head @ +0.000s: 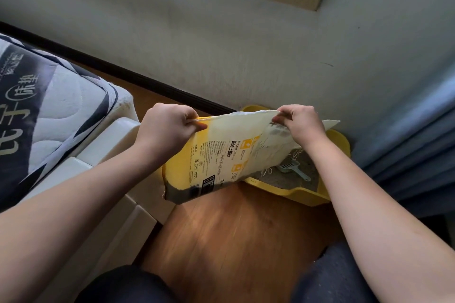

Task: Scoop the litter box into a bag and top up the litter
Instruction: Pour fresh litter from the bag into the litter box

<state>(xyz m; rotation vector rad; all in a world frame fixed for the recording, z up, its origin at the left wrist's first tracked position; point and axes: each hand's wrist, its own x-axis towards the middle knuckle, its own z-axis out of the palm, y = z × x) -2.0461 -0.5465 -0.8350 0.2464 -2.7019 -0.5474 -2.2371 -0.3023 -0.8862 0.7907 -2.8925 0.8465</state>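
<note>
A yellow and white litter bag [216,157] with black print hangs in the air over the left part of the yellow litter box [302,194]. My left hand [170,125] pinches the bag's top left corner. My right hand [301,125] grips its top edge near the right corner. Loose threads dangle from the bag's right side. Grey litter [278,178] fills the box, and a pale blue scoop [293,170] lies on it. The bag hides much of the box.
A mattress [49,106] on a white bed frame [105,152] stands at the left. The wall with a dark baseboard [147,81] runs behind the box. Blue curtains [413,150] hang at the right. Wooden floor [234,241] lies between my knees.
</note>
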